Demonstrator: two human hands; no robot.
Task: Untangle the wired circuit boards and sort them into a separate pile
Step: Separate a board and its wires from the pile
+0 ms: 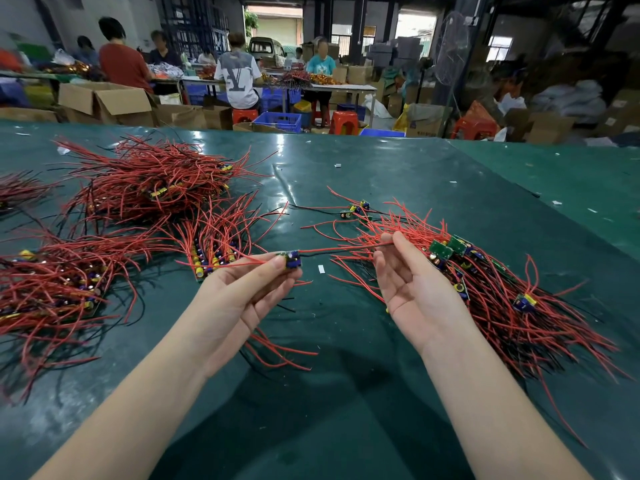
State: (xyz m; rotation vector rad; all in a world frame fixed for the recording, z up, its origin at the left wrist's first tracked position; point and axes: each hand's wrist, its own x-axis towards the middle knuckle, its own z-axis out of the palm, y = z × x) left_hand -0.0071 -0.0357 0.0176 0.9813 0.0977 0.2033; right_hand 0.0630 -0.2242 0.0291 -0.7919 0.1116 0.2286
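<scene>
Both forearms reach in from the near edge of the surface [381,174], and between them I see one small circuit board [292,259] lifted above the middle. Left hand [242,299] has its grip pinched on that board, thumb and fingertips closed round it. Right hand [412,289] pinches the red wire [346,249] running from the board, drawn nearly straight between the two hands; its other fingers stay loosely spread.

Just right of that hand lies a tangled heap [485,292] of boards and red and black leads, stretching toward the right edge. A neater fan of boards [218,244] sits just left of the left hand, with a loose mound [52,289] at the left edge and a bigger pile [149,181] toward the far left. A few stray boards [356,209] lie beyond the hands.

Boards inside the heaps are mostly buried under wire, so I cannot count them.

Glossy dark green sheeting covers the surface, dotted with white scraps. Beyond it, people sit at tables among cardboard boxes [107,102], blue crates [277,121] and red stools [343,121].
</scene>
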